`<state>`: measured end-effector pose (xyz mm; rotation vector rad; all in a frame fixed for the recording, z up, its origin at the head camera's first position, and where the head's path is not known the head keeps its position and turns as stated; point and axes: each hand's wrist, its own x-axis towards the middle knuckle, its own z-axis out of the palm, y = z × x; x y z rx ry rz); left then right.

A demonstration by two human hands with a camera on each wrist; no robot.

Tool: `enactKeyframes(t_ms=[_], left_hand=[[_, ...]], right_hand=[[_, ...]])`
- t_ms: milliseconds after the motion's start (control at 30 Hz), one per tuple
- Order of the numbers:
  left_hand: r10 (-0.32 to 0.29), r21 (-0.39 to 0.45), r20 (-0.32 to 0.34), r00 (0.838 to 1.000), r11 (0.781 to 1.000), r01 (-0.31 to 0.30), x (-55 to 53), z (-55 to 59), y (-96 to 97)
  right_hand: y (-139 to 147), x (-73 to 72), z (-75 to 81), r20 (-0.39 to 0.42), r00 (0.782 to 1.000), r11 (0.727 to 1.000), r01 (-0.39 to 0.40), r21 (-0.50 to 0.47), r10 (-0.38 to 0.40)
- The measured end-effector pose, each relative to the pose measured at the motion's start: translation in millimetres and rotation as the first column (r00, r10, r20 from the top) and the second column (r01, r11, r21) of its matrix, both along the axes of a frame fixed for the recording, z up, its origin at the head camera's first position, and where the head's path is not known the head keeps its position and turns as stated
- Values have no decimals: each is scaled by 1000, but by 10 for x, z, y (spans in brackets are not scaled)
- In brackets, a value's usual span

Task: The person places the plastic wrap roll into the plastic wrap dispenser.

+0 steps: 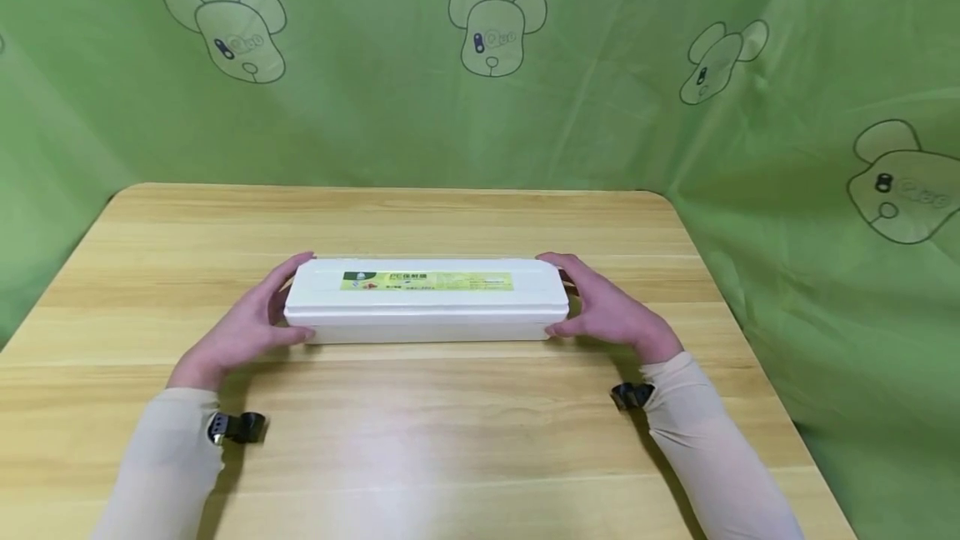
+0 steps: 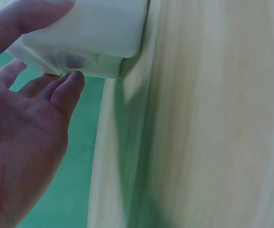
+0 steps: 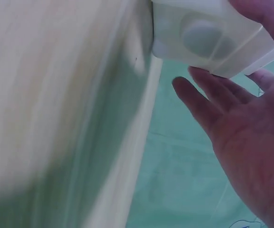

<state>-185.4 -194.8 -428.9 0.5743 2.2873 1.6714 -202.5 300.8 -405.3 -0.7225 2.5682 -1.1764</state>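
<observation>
A long white cling film box (image 1: 427,326) with a yellow-green label on its lid lies lengthwise across the middle of the wooden table. My left hand (image 1: 243,325) grips its left end, thumb on the front face and fingers reaching round toward the back. At the other end my right hand (image 1: 611,307) holds the box the same way. In the left wrist view the thumb lies on the white box (image 2: 94,28), with fingertips at its end. Through the end wall of the box (image 3: 175,33) in the right wrist view, a round shape shows faintly.
The wooden table (image 1: 420,432) has a rounded far edge. Green curtains (image 1: 375,132) printed with cartoon animal heads hang behind it and along both sides. A black wrist strap piece (image 1: 243,427) sticks out from the left sleeve, another (image 1: 630,395) from the right.
</observation>
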Motion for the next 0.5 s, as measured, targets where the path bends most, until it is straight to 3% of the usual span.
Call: enactKeyframes(t_ms=[167,500], left_hand=[[3,7,-5,1000,1000,-3,-4,4,18],[9,-72,-8,1000,997,-10,-17,56,8]], right_hand=[[-12,27,36,-32,999,1000,-12,27,13],[-14,32,25,-124,992,997,-18,77,28]])
